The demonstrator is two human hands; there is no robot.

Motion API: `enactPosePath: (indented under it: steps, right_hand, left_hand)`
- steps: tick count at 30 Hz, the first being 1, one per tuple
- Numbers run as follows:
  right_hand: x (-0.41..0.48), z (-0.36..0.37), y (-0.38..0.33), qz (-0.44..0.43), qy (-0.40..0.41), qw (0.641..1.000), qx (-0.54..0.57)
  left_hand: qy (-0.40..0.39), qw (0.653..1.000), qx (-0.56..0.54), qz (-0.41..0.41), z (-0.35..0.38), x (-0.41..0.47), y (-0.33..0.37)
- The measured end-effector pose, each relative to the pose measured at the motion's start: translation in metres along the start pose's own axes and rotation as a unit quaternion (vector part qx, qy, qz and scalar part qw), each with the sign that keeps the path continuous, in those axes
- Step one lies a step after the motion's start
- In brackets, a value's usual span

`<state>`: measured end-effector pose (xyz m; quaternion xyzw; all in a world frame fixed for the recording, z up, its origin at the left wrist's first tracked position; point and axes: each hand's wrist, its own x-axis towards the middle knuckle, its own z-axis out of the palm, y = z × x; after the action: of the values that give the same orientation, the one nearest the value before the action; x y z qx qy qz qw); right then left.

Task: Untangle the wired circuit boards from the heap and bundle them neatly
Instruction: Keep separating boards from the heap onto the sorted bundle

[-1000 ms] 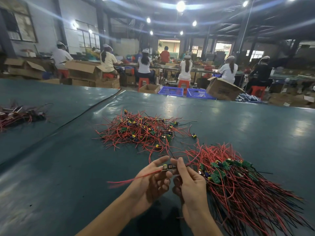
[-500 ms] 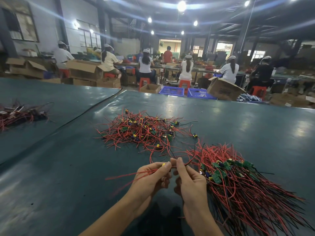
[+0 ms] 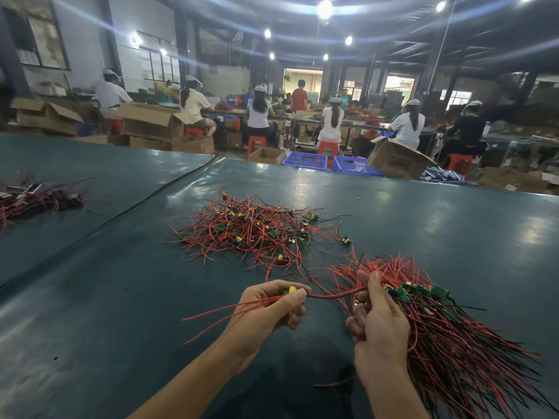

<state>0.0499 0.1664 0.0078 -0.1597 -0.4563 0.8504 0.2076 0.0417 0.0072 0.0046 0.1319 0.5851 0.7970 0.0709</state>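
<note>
Left hand is low over the dark green table, fingers curled, thumb and forefinger pinching one small wired board, its yellow component peeking out at the fingertips, its red leads trailing off to the left past the wrist. A red wire runs from that pinch straight across to the right hand, which nips it between raised thumb and forefinger while the lower fingers curl in tight (whether they also clutch strands of the sorted lot, I can't tell). That right hand sits against the bundle, green boards gathered at the near-hand end, red and black wires fanning out toward the lower right corner. Beyond both hands, toward the middle of the table, lies the tangled heap, red wires going every way, yellow and blue parts dotted through it. One stray board lies just off its right edge. Far left, on the neighbouring surface, another wire pile. Behind the table: blue crates, a cardboard box, workers seated on red stools.
</note>
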Motion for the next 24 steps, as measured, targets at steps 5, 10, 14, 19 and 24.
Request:
enactPosePath:
  steps: [5,10,14,19,24]
  right_hand:
    - [-0.023,0.015,0.019,0.03,-0.113,0.984,-0.136]
    - [-0.024,0.019,0.016,0.029,-0.092,0.988,-0.118]
    - [-0.01,0.007,0.001,0.016,-0.026,0.998,-0.047]
    - [-0.002,0.001,-0.001,-0.006,0.014,1.0,0.003]
    - [-0.004,0.001,0.002,0.004,-0.003,0.999,-0.04]
  left_hand:
    - [-0.006,0.999,0.031,0.027,0.0,0.0,0.0]
    - [-0.008,0.997,0.067,0.028,0.0,0.0,-0.001]
    - [-0.011,0.998,0.053,0.03,-0.001,0.001,0.002]
    - [0.003,0.999,0.032,0.043,-0.004,0.002,0.004]
    - [0.051,0.996,0.021,0.075,-0.009,0.005,0.006]
